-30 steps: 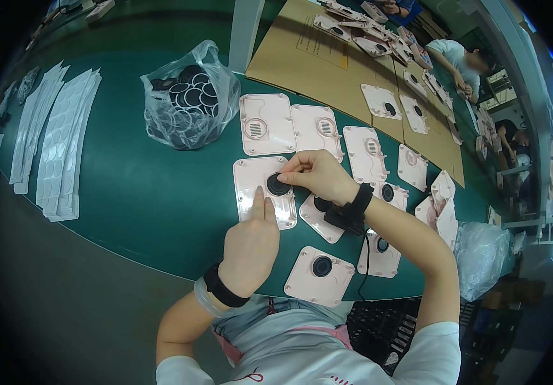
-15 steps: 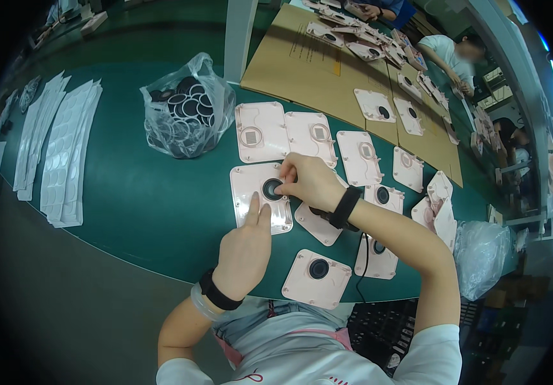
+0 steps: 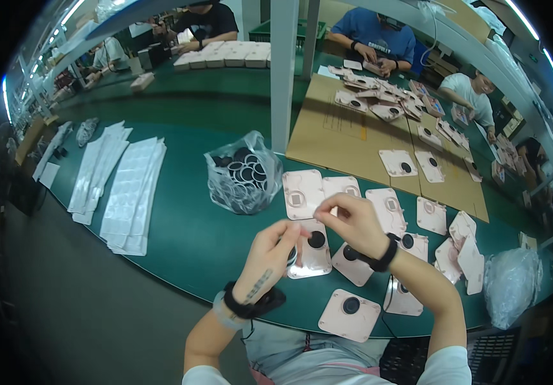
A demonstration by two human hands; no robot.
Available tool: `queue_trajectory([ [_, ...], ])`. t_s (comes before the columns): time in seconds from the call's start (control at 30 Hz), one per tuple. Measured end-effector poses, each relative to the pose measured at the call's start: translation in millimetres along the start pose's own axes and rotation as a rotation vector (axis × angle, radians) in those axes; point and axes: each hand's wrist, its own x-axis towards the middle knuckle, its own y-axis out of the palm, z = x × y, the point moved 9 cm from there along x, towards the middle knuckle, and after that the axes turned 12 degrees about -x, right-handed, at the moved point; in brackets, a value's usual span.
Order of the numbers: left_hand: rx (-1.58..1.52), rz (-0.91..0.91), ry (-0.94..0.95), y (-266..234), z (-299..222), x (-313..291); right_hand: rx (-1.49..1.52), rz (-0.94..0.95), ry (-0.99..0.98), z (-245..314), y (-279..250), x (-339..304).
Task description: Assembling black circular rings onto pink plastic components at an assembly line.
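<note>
Raised above the table, my left hand (image 3: 265, 260) is closed, thumb and fingers together, on a round black disc with a white rim (image 3: 292, 256), partly covered by the fingers. My right hand (image 3: 358, 226) is pinched just to the right; anything between its fingertips is too small to make out. Beneath the hands lies a pale pink plastic panel (image 3: 315, 267) with a black round piece (image 3: 315, 239) on it. Similar pink panels lie around: one with a square grille (image 3: 304, 186) behind, another with a black ring (image 3: 351, 316) near the front edge.
A clear bag of black discs (image 3: 243, 176) stands left of the panels. White sticker sheets (image 3: 132, 205) lie farther left. Brown cardboard (image 3: 328, 135) carries more panels at the back right. A crumpled plastic bag (image 3: 512, 285) is at right. A metal post (image 3: 283, 77) rises behind; people sit beyond.
My hands have lifted off the panel. The left, which lay flat on it, now pinches a white-rimmed disc; the right has drawn away from the round piece. The view has tilted up.
</note>
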Motion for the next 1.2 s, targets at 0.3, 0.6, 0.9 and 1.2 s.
queue_trajectory([
  [0.3, -0.039, 0.163, 0.140, 82.1, -31.4, 42.0, -0.192, -0.189, -0.479, 58.0, -71.0, -46.7],
  [0.6, -0.276, 0.448, -0.216, 129.2, 15.8, 43.7, -0.488, -0.459, -0.220, 46.8, -114.7, -95.9],
  [0.9, -0.164, 0.461, -0.142, 129.6, 21.1, 41.0, -0.628, -0.433, -0.284, 54.9, -113.0, -108.9],
  [1.2, -0.010, 0.464, -0.040, 128.0, 15.4, 40.7, -0.192, -0.311, 0.148, 3.1, -120.8, -99.4],
])
